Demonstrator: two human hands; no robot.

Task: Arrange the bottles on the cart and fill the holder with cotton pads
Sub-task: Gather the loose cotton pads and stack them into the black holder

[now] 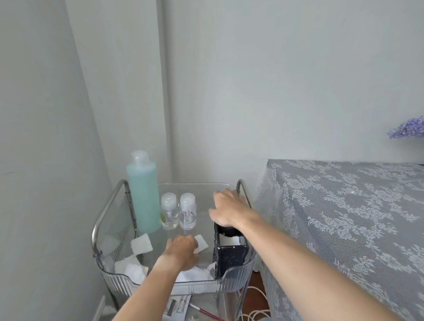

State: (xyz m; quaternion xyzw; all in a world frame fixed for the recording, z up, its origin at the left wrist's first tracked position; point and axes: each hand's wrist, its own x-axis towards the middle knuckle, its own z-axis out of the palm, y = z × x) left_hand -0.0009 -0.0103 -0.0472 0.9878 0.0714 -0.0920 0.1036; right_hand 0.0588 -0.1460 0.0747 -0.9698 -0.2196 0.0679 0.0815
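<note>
**Now: one hand on a pad, the other over the holder**

Your left hand (181, 251) is curled down onto the clear top tray of the cart (236, 273), fingertips closed on a square white cotton pad (201, 243) that pokes out just past them on the holder side. Your right hand (228, 209) rests on the far top end of the black cotton-pad holder (230, 254), fingers spread loosely; whether it actually grips the holder you cannot tell from this angle. White pads already show inside the holder's open top, just below your right wrist.

Beyond your left hand, toward the wall, the bottles stand upright in a row: a tall bottle of blue-green liquid (144, 194), then two small clear bottles (169, 213) (187, 211) side by side, close together. More loose cotton pads (141, 244) lie to the outer side of your left hand, with a heap (132, 268) nearer the tray's front rim (some partly hidden under your forearm). A lace-covered table (347, 218) stands just outside your right arm.
</note>
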